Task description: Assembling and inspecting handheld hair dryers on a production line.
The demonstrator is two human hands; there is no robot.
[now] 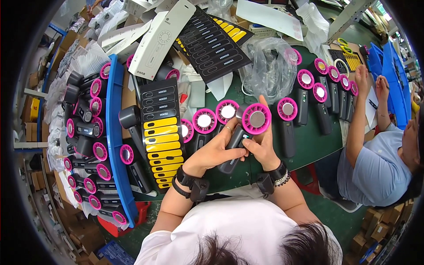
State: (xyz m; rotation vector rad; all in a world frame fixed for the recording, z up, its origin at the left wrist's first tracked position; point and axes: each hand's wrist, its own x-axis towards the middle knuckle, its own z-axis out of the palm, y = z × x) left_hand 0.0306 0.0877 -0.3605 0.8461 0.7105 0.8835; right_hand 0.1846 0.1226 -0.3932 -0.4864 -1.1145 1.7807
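Note:
A dark grey handheld fan [257,119] with a pink ring and a silver centre is held in front of me, its head tilted up to the right. My left hand [212,152] wraps round the handle from the left. On the other side, my right hand [265,152] grips it too, thumb on the handle beside a small lit display and fingers behind the head. Just beyond my left hand lie fans with white discs, one [204,121] nearest. Another fan [287,109] rests right of my right hand. A sheet of black and yellow labels [162,148] lies to the left.
A blue crate [115,106] full of fans stands at the left. Black label sheets [214,44], a white box [160,42] and a clear plastic bag [269,66] lie at the back. More fans [320,92] line the right, where a co-worker [375,163] sits.

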